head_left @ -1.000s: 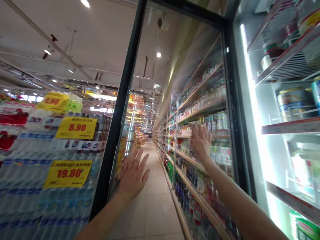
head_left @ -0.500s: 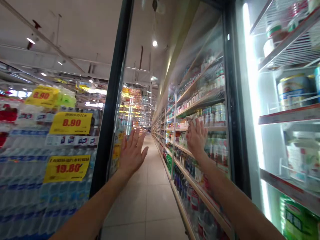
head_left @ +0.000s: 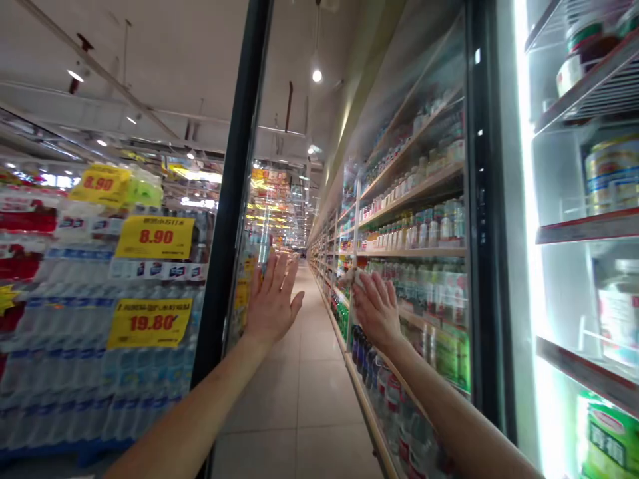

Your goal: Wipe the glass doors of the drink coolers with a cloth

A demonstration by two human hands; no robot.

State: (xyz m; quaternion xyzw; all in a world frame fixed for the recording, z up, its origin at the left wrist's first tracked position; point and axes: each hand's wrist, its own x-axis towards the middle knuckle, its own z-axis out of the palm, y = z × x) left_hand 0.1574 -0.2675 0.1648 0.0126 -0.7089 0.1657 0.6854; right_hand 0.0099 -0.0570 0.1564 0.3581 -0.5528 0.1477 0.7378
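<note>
An open glass fridge door [head_left: 319,166] with a black frame stands in front of me. My left hand [head_left: 272,301] lies flat on the glass near its left edge, fingers spread and pointing up. My right hand [head_left: 375,309] presses a small pale cloth [head_left: 352,277] against the glass lower right of centre, fingers stretched over it. Through the glass I see the aisle and long drink shelves.
The lit fridge interior [head_left: 589,226] at the right holds cans [head_left: 612,171] and green packs on wire shelves. Stacked water bottles with yellow price signs [head_left: 154,236] fill the left. A tiled aisle floor [head_left: 304,406] runs ahead between the shelves.
My right hand slid the cloth down and to the left across the glass. My left hand rose a little and stayed flat on the door.
</note>
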